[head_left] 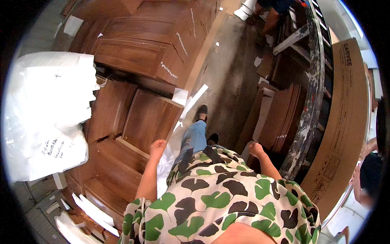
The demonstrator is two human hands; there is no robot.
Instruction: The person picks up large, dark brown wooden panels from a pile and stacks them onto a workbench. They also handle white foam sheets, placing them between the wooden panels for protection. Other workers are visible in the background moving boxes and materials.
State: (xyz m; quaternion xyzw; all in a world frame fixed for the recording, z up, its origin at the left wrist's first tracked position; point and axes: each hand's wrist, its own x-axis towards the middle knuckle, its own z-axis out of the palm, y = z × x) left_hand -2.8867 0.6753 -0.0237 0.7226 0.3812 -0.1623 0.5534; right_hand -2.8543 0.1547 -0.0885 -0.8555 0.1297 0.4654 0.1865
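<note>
I stand in an aisle with my arms bent at my sides. My left hand [158, 147] is closed in a loose fist, with no object showing in it. It is nearest to a stack of brown wooden cabinet panels [147, 118] on the left. My right hand [255, 149] is curled closed too, and I see nothing in it. Close by it, on the right, several brown panels [280, 116] stand on edge under a paint-stained workbench [310, 89].
White wrapped bundles [48, 101] sit on the left stack. A long cardboard box [339, 122] lies along the bench. White scraps and a strip [197, 97] are beside the aisle floor [223, 81]. Another person's legs [271, 20] appear ahead; another person [363, 175] is at far right.
</note>
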